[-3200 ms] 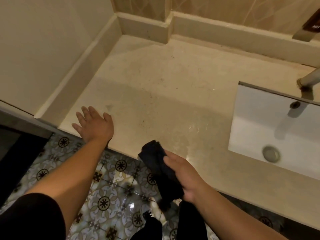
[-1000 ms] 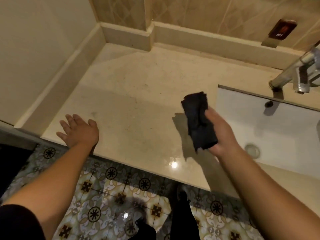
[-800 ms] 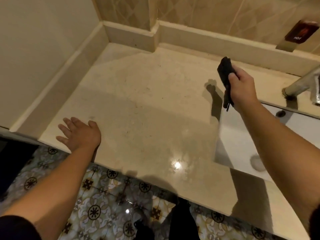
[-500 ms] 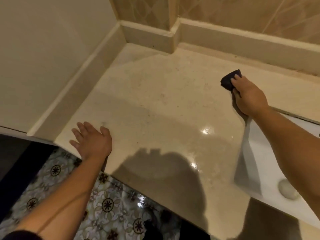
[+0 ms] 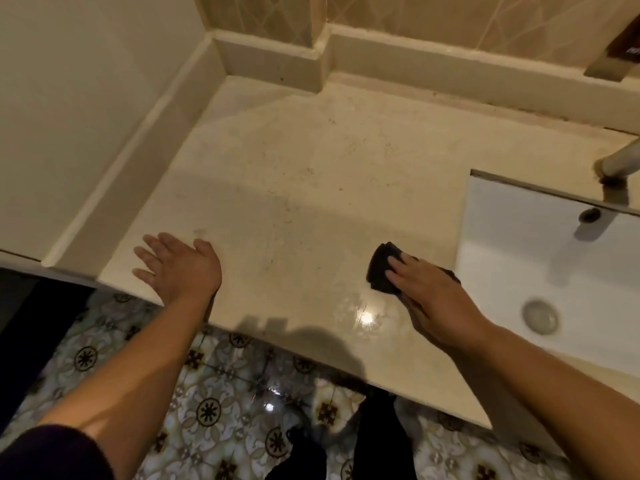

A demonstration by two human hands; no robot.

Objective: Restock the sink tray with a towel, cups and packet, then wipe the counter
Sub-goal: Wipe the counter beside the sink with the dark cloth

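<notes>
A beige stone counter (image 5: 294, 174) fills the middle of the view, wet and shiny near its front edge. My right hand (image 5: 429, 296) presses a dark folded cloth (image 5: 381, 268) flat on the counter, just left of the sink. The cloth sticks out past my fingertips. My left hand (image 5: 176, 268) lies flat with spread fingers on the counter's front left edge and holds nothing. No tray, towel, cups or packet show.
A white rectangular sink (image 5: 554, 271) with a round drain (image 5: 540, 315) is set in the counter at the right. A metal tap base (image 5: 620, 161) stands behind it. Raised stone ledges (image 5: 270, 60) border the back and left. Patterned floor tiles (image 5: 214, 403) lie below.
My right hand lifted the cloth from the counter's front edge to the back by the sink, set it down, then drew it toward me along the sink's left side. The left hand stayed put.
</notes>
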